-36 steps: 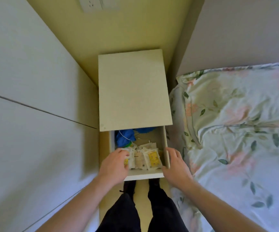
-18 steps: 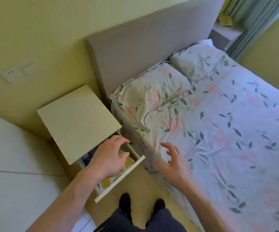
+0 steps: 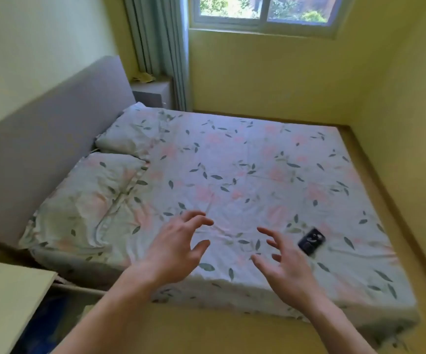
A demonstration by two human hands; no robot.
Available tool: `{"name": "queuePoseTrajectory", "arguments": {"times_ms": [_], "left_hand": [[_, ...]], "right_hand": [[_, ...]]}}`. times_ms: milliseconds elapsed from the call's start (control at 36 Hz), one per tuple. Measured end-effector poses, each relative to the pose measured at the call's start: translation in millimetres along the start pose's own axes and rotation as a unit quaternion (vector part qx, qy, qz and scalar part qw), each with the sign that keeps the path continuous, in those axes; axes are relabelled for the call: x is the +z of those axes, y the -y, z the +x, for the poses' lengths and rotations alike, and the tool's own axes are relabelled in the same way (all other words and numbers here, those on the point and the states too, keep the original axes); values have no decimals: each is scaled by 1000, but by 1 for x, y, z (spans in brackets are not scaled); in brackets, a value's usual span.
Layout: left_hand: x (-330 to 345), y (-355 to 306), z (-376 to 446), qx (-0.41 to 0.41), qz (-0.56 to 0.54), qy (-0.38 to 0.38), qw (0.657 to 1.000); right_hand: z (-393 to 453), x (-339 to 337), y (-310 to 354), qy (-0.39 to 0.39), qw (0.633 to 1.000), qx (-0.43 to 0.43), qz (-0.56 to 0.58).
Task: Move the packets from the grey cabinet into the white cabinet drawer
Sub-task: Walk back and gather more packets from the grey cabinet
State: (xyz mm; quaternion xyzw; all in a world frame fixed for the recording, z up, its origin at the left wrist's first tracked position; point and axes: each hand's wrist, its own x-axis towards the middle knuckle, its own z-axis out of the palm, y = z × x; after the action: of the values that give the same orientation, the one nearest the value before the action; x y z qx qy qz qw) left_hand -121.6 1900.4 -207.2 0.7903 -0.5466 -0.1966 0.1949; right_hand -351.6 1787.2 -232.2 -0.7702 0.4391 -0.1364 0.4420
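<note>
While both hands, left hand (image 3: 175, 254) and right hand (image 3: 287, 264), hover empty with fingers spread above the floral-sheeted bed's (image 3: 245, 175) near edge, best head for the grey bedside cabinet (image 3: 153, 94) at its far corner.

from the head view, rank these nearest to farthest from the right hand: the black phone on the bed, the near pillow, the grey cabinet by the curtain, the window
1. black phone, on the sheet just right of the right hand
2. near pillow, left, by the headboard
3. grey cabinet, far side of the bed, beside the curtain
4. window, far wall, top
</note>
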Motion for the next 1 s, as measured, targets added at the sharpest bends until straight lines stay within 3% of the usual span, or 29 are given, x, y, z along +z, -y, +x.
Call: {"name": "queuePoseTrajectory", "arguments": {"times_ms": [250,500,806,1000], "left_hand": [[86,-202,55,136,27,46,989],[169,-331,124,230,62,111,965],[272,-497,249,292,50,150,943],[335,-644,312,374,78,167,909]], "right_hand": [[-66,-173,-111,-94,994,50,16],[-101,-304,-206,-179,979,95,20],[-85,-471,-313,-252,956,151,19],[-104,-569,-389,-316,923,207,77]]}}
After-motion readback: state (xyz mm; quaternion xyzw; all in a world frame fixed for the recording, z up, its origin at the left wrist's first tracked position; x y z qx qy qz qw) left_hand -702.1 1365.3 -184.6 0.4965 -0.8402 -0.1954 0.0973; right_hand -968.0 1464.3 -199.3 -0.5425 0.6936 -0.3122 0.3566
